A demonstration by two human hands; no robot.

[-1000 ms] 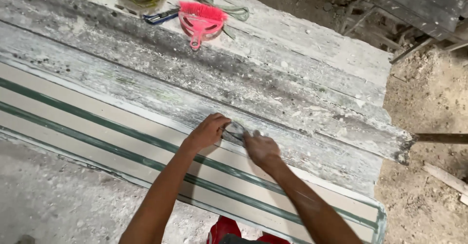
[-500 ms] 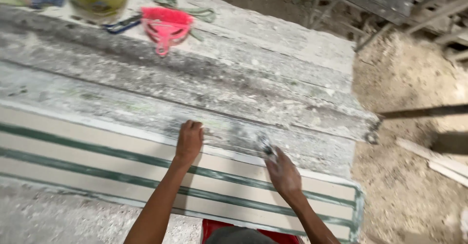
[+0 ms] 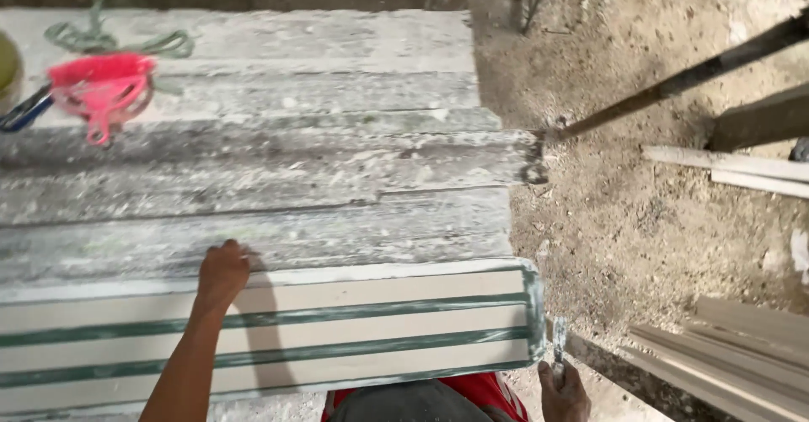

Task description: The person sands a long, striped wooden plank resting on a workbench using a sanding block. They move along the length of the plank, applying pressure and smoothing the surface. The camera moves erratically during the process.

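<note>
While left hand (image 3: 223, 272) presses the moulding (image 3: 354, 321), right hand (image 3: 563, 392) grips a scraper (image 3: 558, 346).

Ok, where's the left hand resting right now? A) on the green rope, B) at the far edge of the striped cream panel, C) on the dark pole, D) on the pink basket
B: the left hand lies flat at the far edge of the striped cream panel, well apart from the pink basket near the bench's far left.
</note>
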